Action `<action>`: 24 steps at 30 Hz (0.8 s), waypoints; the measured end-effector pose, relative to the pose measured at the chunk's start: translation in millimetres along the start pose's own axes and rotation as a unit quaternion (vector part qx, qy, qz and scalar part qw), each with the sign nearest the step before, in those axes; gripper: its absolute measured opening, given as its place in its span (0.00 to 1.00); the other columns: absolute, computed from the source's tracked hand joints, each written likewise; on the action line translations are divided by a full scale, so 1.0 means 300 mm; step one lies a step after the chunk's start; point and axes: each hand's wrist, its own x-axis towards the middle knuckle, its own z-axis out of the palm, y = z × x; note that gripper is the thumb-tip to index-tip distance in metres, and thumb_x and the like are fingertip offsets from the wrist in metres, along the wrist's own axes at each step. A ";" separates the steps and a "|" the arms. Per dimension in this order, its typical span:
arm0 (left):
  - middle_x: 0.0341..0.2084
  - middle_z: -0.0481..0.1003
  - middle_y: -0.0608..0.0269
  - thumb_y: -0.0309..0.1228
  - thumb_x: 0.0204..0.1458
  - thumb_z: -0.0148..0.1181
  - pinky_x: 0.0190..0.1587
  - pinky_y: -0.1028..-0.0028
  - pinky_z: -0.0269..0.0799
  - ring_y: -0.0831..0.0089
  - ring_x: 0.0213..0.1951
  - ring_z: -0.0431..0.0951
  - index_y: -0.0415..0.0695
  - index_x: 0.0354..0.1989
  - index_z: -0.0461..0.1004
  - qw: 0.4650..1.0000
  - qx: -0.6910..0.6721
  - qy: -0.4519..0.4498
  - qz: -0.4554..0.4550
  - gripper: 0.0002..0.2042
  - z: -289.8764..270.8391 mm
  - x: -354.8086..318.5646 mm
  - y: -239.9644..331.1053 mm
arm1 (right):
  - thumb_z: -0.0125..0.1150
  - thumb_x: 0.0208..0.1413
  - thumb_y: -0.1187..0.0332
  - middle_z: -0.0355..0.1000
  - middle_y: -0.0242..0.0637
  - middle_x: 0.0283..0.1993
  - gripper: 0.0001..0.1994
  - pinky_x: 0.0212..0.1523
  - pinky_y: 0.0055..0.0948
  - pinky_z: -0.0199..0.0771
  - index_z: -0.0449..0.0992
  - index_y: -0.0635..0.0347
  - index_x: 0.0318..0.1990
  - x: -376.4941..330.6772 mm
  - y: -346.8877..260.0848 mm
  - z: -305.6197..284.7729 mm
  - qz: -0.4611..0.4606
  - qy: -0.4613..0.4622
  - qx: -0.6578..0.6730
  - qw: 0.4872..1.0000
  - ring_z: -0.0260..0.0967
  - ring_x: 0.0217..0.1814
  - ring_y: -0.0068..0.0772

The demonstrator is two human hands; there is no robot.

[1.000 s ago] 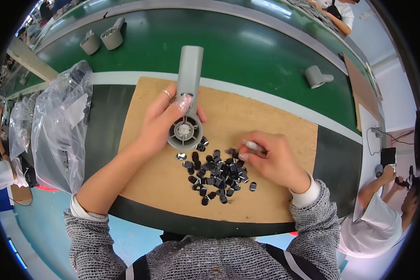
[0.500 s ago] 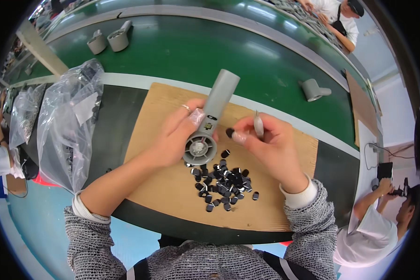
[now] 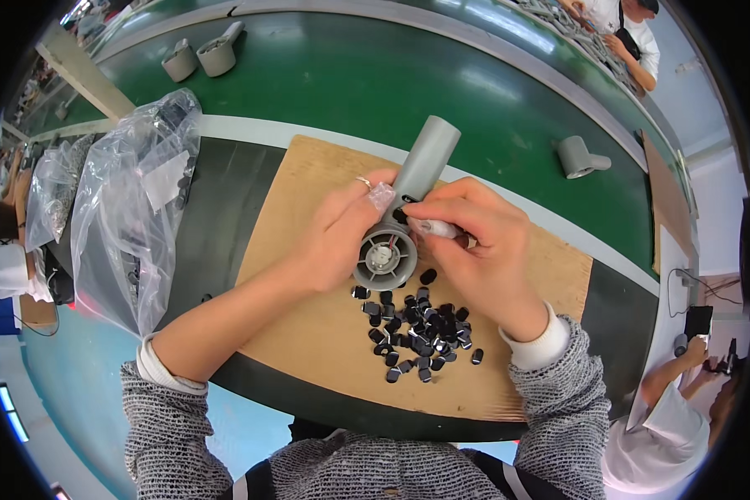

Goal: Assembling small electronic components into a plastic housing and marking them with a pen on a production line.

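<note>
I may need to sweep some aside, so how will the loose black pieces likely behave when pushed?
The black pieces look small and flattish, so they'd probably slide on the brown board rather than roll. They overlap in a heap, so pushing one may shift neighbours. Glossy highlights suggest smooth, possibly slippery faces.

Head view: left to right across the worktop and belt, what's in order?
Clear crumpled plastic bag → bare left hand → grey plastic tube-shaped body with a round spoked end → bare right hand → grey cup-shaped plastic housing on the green belt → flat brown board.
</note>
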 end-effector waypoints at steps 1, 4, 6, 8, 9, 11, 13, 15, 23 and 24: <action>0.39 0.74 0.61 0.34 0.65 0.35 0.46 0.77 0.68 0.79 0.40 0.73 0.34 0.55 0.66 1.000 0.001 -0.002 -0.002 0.19 0.001 -0.001 0.001 | 0.59 0.44 0.87 0.74 0.36 0.36 0.15 0.30 0.20 0.71 0.81 0.62 0.40 0.002 0.005 -0.002 0.002 0.003 0.000 1.000 0.72 0.33 0.23; 0.38 0.75 0.61 0.32 0.64 0.37 0.45 0.77 0.69 0.78 0.40 0.73 0.34 0.55 0.65 0.999 -0.034 0.008 -0.020 0.18 0.009 -0.002 0.002 | 0.58 0.42 0.88 0.74 0.36 0.36 0.17 0.29 0.20 0.70 0.81 0.62 0.40 0.003 0.009 -0.008 -0.002 -0.017 0.008 1.000 0.71 0.32 0.24; 0.37 0.75 0.60 0.30 0.60 0.41 0.45 0.75 0.70 0.77 0.39 0.74 0.34 0.57 0.64 0.999 -0.001 0.032 0.014 0.19 0.012 -0.003 -0.007 | 0.58 0.43 0.88 0.73 0.36 0.35 0.15 0.28 0.20 0.70 0.81 0.63 0.38 0.003 -0.006 -0.006 -0.023 -0.012 -0.044 0.999 0.71 0.31 0.24; 0.37 0.75 0.59 0.27 0.58 0.43 0.44 0.75 0.70 0.77 0.39 0.75 0.34 0.58 0.64 0.999 -0.009 0.019 0.028 0.19 0.008 -0.008 -0.016 | 0.59 0.43 0.87 0.73 0.36 0.34 0.14 0.28 0.20 0.69 0.80 0.63 0.38 0.003 -0.021 -0.004 -0.017 -0.013 -0.052 0.998 0.70 0.30 0.23; 0.37 0.76 0.59 0.25 0.56 0.45 0.42 0.75 0.71 0.77 0.39 0.75 0.34 0.59 0.63 0.999 -0.016 0.008 0.041 0.21 0.003 -0.012 -0.017 | 0.60 0.43 0.87 0.72 0.36 0.33 0.13 0.27 0.20 0.69 0.80 0.64 0.37 0.002 -0.026 -0.001 -0.011 -0.015 -0.059 0.998 0.70 0.29 0.23; 0.40 0.76 0.56 0.25 0.55 0.45 0.44 0.74 0.72 0.74 0.41 0.76 0.34 0.61 0.60 0.999 0.023 -0.003 0.023 0.23 -0.003 -0.015 -0.006 | 0.61 0.43 0.87 0.71 0.35 0.32 0.12 0.27 0.20 0.69 0.80 0.64 0.36 -0.009 -0.029 0.000 -0.022 -0.008 -0.063 0.998 0.70 0.29 0.24; 0.42 0.75 0.54 0.25 0.54 0.44 0.45 0.72 0.74 0.71 0.43 0.78 0.34 0.63 0.57 0.998 0.063 -0.016 0.005 0.25 0.004 -0.014 0.005 | 0.62 0.44 0.87 0.71 0.35 0.30 0.12 0.26 0.20 0.68 0.80 0.64 0.36 -0.010 -0.030 0.002 -0.032 0.002 -0.067 0.997 0.69 0.28 0.24; 0.33 0.77 0.59 0.22 0.51 0.47 0.37 0.76 0.73 0.77 0.34 0.77 0.34 0.59 0.62 0.999 0.043 0.023 0.014 0.24 0.021 -0.007 0.012 | 0.61 0.48 0.82 0.69 0.38 0.28 0.06 0.24 0.25 0.67 0.77 0.65 0.34 -0.006 -0.027 0.001 -0.095 0.032 -0.070 0.992 0.68 0.26 0.28; 0.28 0.77 0.60 0.22 0.50 0.48 0.36 0.75 0.73 0.77 0.31 0.77 0.33 0.58 0.64 0.997 0.074 0.013 -0.013 0.24 -0.003 -0.011 0.031 | 0.60 0.49 0.75 0.68 0.45 0.24 0.07 0.21 0.40 0.65 0.66 0.63 0.31 -0.025 -0.015 -0.049 0.038 -0.097 -0.276 0.956 0.67 0.21 0.48; 0.29 0.78 0.58 0.23 0.49 0.47 0.38 0.74 0.74 0.75 0.32 0.78 0.32 0.60 0.63 0.995 0.101 0.004 -0.018 0.26 0.004 -0.010 0.045 | 0.60 0.48 0.76 0.69 0.45 0.24 0.08 0.22 0.42 0.66 0.65 0.63 0.31 -0.035 0.004 -0.048 0.002 -0.118 -0.326 0.938 0.68 0.21 0.51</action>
